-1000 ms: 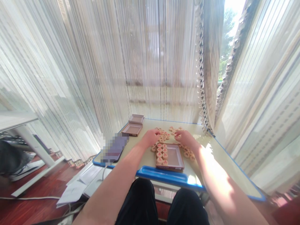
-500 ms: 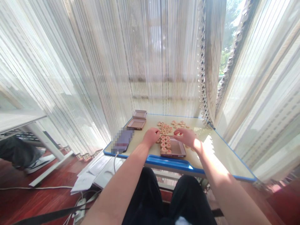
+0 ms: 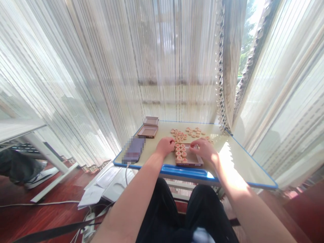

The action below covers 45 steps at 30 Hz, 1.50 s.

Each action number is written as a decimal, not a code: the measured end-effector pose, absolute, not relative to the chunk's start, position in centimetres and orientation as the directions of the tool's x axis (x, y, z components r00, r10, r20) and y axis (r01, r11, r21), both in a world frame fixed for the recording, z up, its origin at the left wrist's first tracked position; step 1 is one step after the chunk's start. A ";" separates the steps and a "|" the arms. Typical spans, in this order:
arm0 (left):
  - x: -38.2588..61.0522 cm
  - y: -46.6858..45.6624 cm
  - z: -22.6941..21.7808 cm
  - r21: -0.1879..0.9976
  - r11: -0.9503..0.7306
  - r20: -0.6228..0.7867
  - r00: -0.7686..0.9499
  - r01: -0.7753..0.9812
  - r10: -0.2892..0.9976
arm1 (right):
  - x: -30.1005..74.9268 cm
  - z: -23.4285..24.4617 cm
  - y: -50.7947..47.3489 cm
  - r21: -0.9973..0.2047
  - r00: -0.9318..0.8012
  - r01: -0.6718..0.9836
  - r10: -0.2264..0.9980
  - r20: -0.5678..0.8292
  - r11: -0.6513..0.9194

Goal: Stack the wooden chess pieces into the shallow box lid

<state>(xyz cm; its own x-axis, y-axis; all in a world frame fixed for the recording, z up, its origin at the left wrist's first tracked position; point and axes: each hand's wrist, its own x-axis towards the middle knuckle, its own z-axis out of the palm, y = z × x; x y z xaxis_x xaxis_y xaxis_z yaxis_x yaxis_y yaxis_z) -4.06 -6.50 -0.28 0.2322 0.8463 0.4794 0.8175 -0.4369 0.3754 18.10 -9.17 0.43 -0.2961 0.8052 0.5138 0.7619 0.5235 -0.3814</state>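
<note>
Wooden xiangqi pieces with red characters [image 3: 178,149] stand in two columns on the left side of a shallow brown box [image 3: 193,158]. My left hand [image 3: 165,147] is curled at the box's left edge, fingertips pressed together; whatever they hold is hidden. Over the right half of the box, my right hand [image 3: 204,149] reaches in with thumb and fingers pinched. What sits in that pinch is too small to make out. Behind the box lie loose xiangqi pieces [image 3: 179,135], and a second loose group [image 3: 194,132] is scattered farther right.
An open box with its lid [image 3: 148,131] stands at the table's back left. Nearer is a dark, blurred-out device [image 3: 135,150] with a cable. The table [image 3: 243,160] has a blue rim. Papers [image 3: 93,194] lie low on the left; a person's shoe [image 3: 42,177] shows beyond.
My right hand has come down from above the box's back edge into its right half. My left hand stays by the left edge. The view has shifted slightly.
</note>
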 end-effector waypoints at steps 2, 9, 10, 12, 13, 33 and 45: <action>-4.0 -6.5 -0.3 0.379 -0.429 0.480 0.222 0.820 0.849 | 18.1 0.3 -9.3 -0.358 -0.329 0.765 0.803 0.496 0.535; -4.0 -6.8 -0.1 0.366 -0.441 0.470 0.246 0.819 0.847 | 18.0 0.1 -9.5 -0.370 -0.311 0.799 0.852 0.421 0.474; -4.0 -6.8 0.0 0.360 -0.444 0.468 0.252 0.821 0.847 | 18.0 0.1 -9.5 -0.369 -0.318 0.799 0.854 0.411 0.475; -4.0 -6.8 0.1 0.352 -0.439 0.461 0.255 0.826 0.850 | 18.1 0.2 -9.5 -0.361 -0.340 0.796 0.852 0.398 0.486; -4.0 -6.8 0.1 0.351 -0.436 0.459 0.254 0.829 0.852 | 18.1 0.3 -9.6 -0.355 -0.355 0.792 0.848 0.393 0.496; -3.9 -6.9 0.2 0.345 -0.449 0.461 0.268 0.824 0.846 | 18.5 0.8 -9.4 -0.298 -0.409 0.803 0.840 0.356 0.517; -3.8 -6.7 0.2 0.345 -0.433 0.447 0.260 0.832 0.856 | 18.5 0.5 -9.2 -0.298 -0.414 0.798 0.836 0.360 0.524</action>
